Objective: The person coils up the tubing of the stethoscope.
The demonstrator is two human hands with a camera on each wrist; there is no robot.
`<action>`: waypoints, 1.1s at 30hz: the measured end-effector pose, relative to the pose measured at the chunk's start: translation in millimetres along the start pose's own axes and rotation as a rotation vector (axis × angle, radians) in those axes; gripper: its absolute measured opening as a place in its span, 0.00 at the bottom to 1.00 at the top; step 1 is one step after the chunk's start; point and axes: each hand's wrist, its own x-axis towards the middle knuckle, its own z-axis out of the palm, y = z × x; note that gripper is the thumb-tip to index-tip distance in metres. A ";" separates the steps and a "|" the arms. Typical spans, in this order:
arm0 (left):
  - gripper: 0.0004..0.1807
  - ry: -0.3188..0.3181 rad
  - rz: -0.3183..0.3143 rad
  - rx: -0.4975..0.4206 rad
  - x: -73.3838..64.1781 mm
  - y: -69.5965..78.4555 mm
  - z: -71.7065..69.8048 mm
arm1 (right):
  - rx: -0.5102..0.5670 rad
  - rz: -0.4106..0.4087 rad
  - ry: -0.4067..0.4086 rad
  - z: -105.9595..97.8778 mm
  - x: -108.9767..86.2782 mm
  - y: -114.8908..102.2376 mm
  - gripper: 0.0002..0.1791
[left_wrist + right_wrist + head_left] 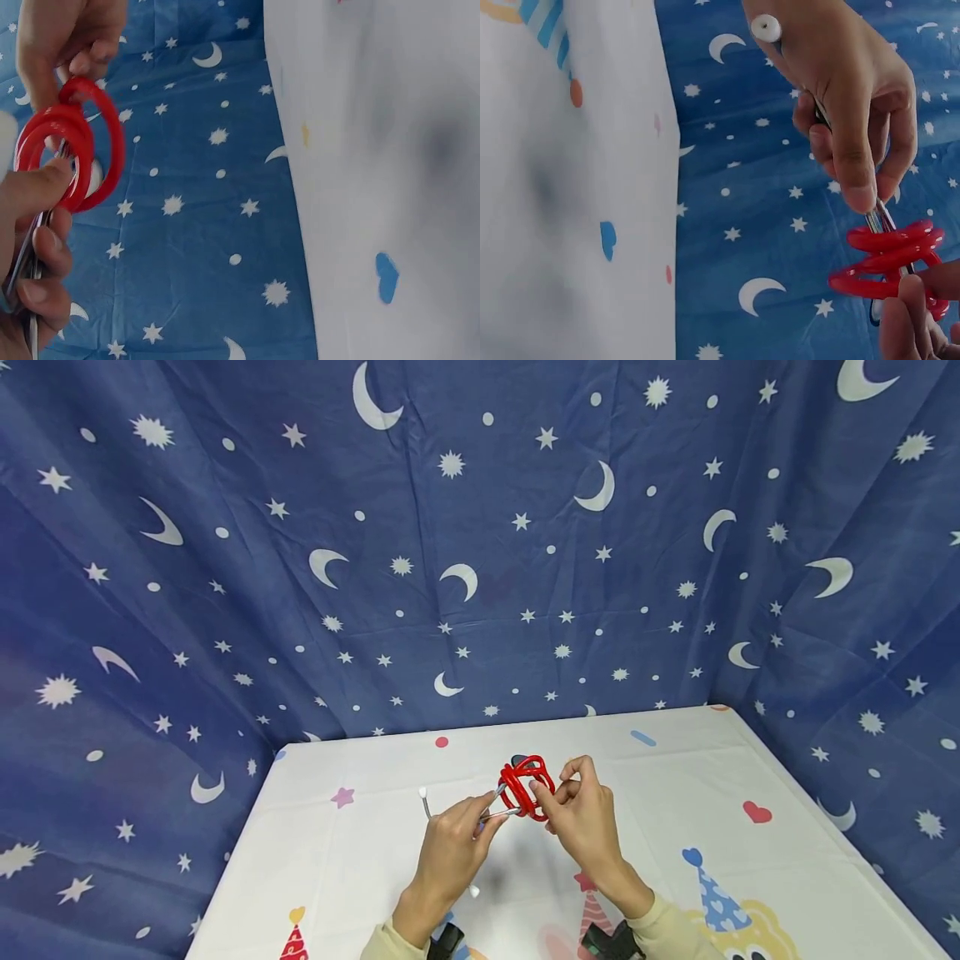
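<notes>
A stethoscope with red tubing [527, 787] is held up above the table between both hands. The tubing is coiled in several loops around its metal ear tubes [501, 813]. My left hand [453, 843] pinches those metal tubes between thumb and fingers, just below the coil. The white ear tips [423, 792] stick out on either side of that hand. At the coil's far side my right hand [588, 827] pinches a red loop with thumb and fingers. A dark round part [521, 761], seemingly the chest piece, shows behind the loops. In the right wrist view the coil [885, 262] partly hides the tubes.
A white cloth with printed shapes covers the table [337, 843]. Behind it hangs a blue curtain [480, 560] with moons and stars. Black wrist devices [611, 942] sit at both sleeves.
</notes>
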 end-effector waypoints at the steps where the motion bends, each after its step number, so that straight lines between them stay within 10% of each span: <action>1: 0.18 -0.010 0.013 0.006 0.4 -0.2 -0.4 | 0.013 0.032 -0.018 -0.9 0.6 -0.2 0.21; 12: 0.15 0.017 -0.171 -0.099 5.0 -3.3 -5.1 | 0.205 0.096 -0.174 -2.3 1.5 1.5 0.21; 22: 0.13 0.028 -0.319 -0.224 9.2 -3.1 -7.3 | 0.097 0.041 -0.314 4.1 -1.1 9.4 0.08; 33: 0.13 0.013 -0.271 -0.170 10.9 -3.3 -5.9 | 0.032 -0.199 -0.151 5.9 -8.1 6.3 0.03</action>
